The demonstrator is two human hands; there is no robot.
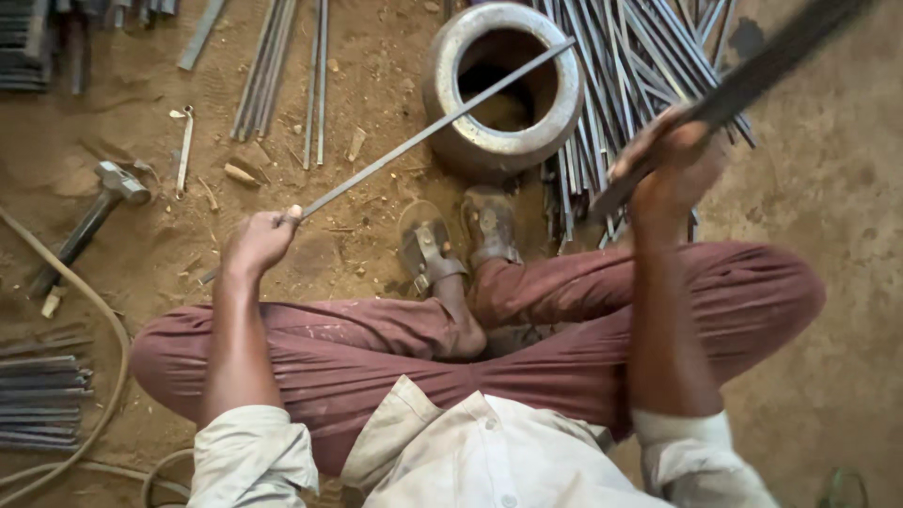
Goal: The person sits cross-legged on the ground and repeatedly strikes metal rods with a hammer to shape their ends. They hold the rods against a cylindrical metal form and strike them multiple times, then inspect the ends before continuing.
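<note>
Head view, looking straight down at a person sitting cross-legged on a dirt floor. No packages, labels or signs visible.

Left hand (261, 240) closed around the near end of a thin metal rod (428, 132); rod runs up-right, far end resting across the rim of a round metal pot (442, 99). Left arm extended forward over the left knee.

Right hand (670, 165) raised, fist wrapped around a dark flat bar (752, 80). Bar is motion-blurred and its top end is cut off by the frame edge, so can't tell exactly what tool it is. Right forearm vertical, above the right knee.

Pot sits just beyond the sandalled feet (461, 235). Bundle of steel rods (640, 66) lies to the pot's right, partly hidden behind the right hand and bar. More rods (282, 66) top-left, and a stack (38, 395) cut off at the left edge. Hammer (89, 221) lies on the dirt left of the left hand, well apart. Hose (108, 329) curves along the left side.
</note>
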